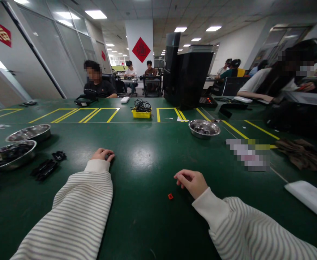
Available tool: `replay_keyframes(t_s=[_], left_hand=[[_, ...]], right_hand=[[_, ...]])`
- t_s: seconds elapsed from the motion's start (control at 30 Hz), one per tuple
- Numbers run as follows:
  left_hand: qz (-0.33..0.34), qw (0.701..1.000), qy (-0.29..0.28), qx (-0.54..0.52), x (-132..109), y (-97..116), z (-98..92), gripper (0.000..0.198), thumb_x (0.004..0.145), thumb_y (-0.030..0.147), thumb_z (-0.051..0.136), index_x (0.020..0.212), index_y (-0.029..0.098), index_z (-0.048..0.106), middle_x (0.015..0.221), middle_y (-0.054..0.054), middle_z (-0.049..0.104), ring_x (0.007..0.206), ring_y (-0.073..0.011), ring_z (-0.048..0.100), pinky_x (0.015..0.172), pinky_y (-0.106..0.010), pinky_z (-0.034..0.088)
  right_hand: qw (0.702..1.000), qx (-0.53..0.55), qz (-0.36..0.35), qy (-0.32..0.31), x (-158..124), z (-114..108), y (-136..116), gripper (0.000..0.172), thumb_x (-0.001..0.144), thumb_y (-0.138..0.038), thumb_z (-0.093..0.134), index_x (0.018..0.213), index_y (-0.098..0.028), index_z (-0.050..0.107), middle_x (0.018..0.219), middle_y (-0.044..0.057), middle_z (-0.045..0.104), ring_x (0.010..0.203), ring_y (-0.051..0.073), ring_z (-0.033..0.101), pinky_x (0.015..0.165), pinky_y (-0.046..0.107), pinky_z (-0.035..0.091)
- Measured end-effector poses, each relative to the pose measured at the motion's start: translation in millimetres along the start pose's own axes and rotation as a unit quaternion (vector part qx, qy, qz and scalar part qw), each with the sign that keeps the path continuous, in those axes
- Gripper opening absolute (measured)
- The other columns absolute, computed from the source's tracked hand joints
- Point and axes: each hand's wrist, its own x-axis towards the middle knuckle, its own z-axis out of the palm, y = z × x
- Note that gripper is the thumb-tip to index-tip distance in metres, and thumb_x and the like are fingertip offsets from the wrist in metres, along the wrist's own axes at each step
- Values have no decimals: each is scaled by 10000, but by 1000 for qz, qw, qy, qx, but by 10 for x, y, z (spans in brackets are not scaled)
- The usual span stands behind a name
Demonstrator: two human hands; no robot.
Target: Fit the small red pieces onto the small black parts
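Note:
My left hand [102, 154] rests on the green tabletop [136, 213], its fingers closed around a small dark piece [108, 156] whose kind I cannot make out. My right hand [191, 181] is just above or on the table, thumb and fingers drawn together; whatever may be between them is hidden. Below its fingertips lies a small orange-red plastic piece [170, 196], untouched. Left of my left hand lie several black parts [45, 169] and a smaller black part [59, 155].
Two steel bowls [35, 133] stand at the left, the nearer full of black parts. Another steel bowl [204, 134] sits beyond my right hand. Farther back are a yellow tray [142, 114] of cables and a black computer case [193, 79]. A person [280, 81] leans over the table's right.

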Motion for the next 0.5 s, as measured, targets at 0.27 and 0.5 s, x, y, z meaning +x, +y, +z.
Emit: replay_keyframes(t_s=[0.27,0.5], left_hand=[[246,949,-113,-163,-538,1044,259,312,705,465,552,785,168,603,754,-23,537,584,-90,504,536,-198,424],[300,926,-187,-130,-860,1449,235,414,584,576,597,719,185,579,691,0,533,593,-127,531,472,-207,378]], right_hand=[[1000,-9,-16,-3,-10,16,-16,248,775,-297,472,708,-126,639,575,24,612,467,108,552,453,212,470],[999,-34,-36,5,-4,49,-13,226,763,-271,476,696,-134,642,545,14,609,438,103,540,434,198,433]])
